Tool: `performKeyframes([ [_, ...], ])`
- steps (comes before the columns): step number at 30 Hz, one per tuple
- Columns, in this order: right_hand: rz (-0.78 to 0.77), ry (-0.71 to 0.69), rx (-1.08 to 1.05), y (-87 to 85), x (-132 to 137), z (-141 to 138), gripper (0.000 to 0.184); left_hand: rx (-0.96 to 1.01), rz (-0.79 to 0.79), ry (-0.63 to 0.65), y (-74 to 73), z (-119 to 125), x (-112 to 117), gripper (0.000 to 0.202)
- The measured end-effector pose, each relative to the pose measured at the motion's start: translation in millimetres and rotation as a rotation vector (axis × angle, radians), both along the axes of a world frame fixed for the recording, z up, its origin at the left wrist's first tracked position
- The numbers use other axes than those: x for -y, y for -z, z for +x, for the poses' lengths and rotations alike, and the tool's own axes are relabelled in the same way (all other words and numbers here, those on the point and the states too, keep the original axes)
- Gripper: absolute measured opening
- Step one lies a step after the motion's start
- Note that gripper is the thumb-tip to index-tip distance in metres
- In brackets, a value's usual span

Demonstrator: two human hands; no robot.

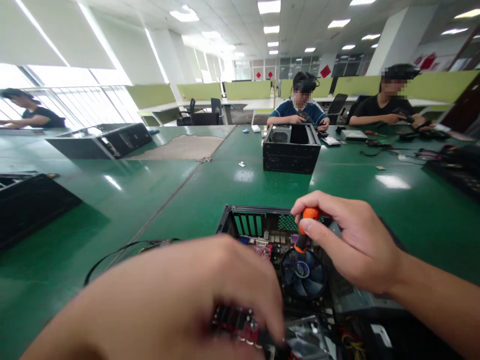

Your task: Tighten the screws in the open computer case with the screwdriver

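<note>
My right hand (348, 235) is closed around the orange and black handle of a screwdriver (309, 215). The screwdriver points down into an open computer case (243, 209), its tip out of my sight. Just below its handle is a round CPU cooler fan (302, 282) with dark blades. My left hand (210, 280) is large and blurred at the front of the case, fingers curving down over a red circuit board (234, 320); its fingertips are partly hidden, and I cannot make out whether it grips anything. Yellow and red wires (352, 342) lie inside at the lower right.
Another black computer case (288, 157) stands ahead on the green table (168, 200). More cases lie at the left (33, 210) and far left (105, 140). Black cables (108, 255) lie beside my left arm. Three people sit around the table, one (300, 100) straight ahead.
</note>
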State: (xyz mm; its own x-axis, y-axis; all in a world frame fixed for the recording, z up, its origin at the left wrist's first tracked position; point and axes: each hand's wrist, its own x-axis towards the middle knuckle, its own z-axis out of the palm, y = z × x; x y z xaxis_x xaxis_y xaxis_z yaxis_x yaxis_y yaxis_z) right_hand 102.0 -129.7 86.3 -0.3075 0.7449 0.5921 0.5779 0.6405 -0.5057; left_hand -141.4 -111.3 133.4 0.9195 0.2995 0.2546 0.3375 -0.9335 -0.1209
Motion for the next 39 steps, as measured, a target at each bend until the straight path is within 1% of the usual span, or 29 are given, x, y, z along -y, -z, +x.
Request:
performKeyframes([
  [1, 0.009, 0.008, -0.008, -0.7, 1.4, 1.6, 0.011, 0.0, -0.069, -0.043, -0.9, -11.9, -22.6, 0.048],
  [2, 0.013, 0.008, -0.01, -0.8, 2.7, 2.1, 0.011, 0.017, -0.26, -0.117, 2.4, -19.9, -43.9, 0.041],
  [3, 0.013, 0.004, -0.009, -0.4, 3.8, 1.9, 0.011, 0.125, -0.385, -0.221, 9.6, -24.0, -62.7, 0.037],
  [4, 0.01, -0.004, -0.002, 0.2, 4.7, 1.0, 0.011, 0.18, -0.457, -0.293, 19.7, -24.5, -77.9, 0.038],
  [5, 0.004, -0.016, 0.008, 0.9, 5.4, -0.2, 0.012, 0.183, -0.497, -0.338, 31.4, -22.3, -89.1, 0.041],
  [6, -0.004, -0.032, 0.022, 1.4, 5.8, -1.5, 0.012, 0.154, -0.512, -0.338, 43.3, -18.3, -96.4, 0.046],
  [8, -0.028, -0.077, 0.062, 2.0, 5.5, -3.8, 0.013, 0.092, -0.478, -0.332, 62.9, -10.1, -102.1, 0.06],
  [9, -0.041, -0.102, 0.082, 2.2, 4.9, -4.7, 0.014, 0.096, -0.478, -0.341, 69.4, -7.6, -102.3, 0.062],
  [11, -0.07, -0.148, 0.115, 2.8, 2.9, -6.6, 0.015, 0.155, -0.495, -0.379, 75.8, -7.3, -102.1, 0.057],
  [13, -0.096, -0.176, 0.13, 4.3, 0.6, -9.3, 0.017, 0.183, -0.488, -0.401, 76.8, -11.3, -103.7, 0.054],
  [17, -0.129, -0.198, 0.154, 9.9, -4.8, -16.1, 0.02, 0.176, -0.496, -0.418, 77.0, -17.7, -111.8, 0.05],
  [23, -0.177, -0.2, 0.182, 17.8, -13.1, -17.2, 0.022, 0.126, -0.471, -0.44, 82.7, -13.4, -118.9, 0.045],
  [26, -0.184, -0.203, 0.198, 18.2, -14.1, -15.8, 0.023, 0.116, -0.471, -0.443, 83.1, -12.3, -119.5, 0.044],
  [31, -0.175, -0.209, 0.233, 14.6, -12.6, -17.9, 0.024, 0.097, -0.467, -0.443, 78.5, -11.5, -117.5, 0.043],
  [34, -0.158, -0.191, 0.246, 16.4, -12.2, -18.9, 0.022, 0.09, -0.455, -0.45, 76.3, -10.5, -116.2, 0.044],
  [37, -0.144, -0.14, 0.273, 21.1, -13.5, -17.3, 0.01, 0.089, -0.443, -0.45, 75.3, -9.2, -116.3, 0.045],
  [39, -0.136, -0.116, 0.29, 22.7, -15.0, -15.3, 0.012, 0.084, -0.439, -0.452, 74.9, -7.8, -117.0, 0.045],
])
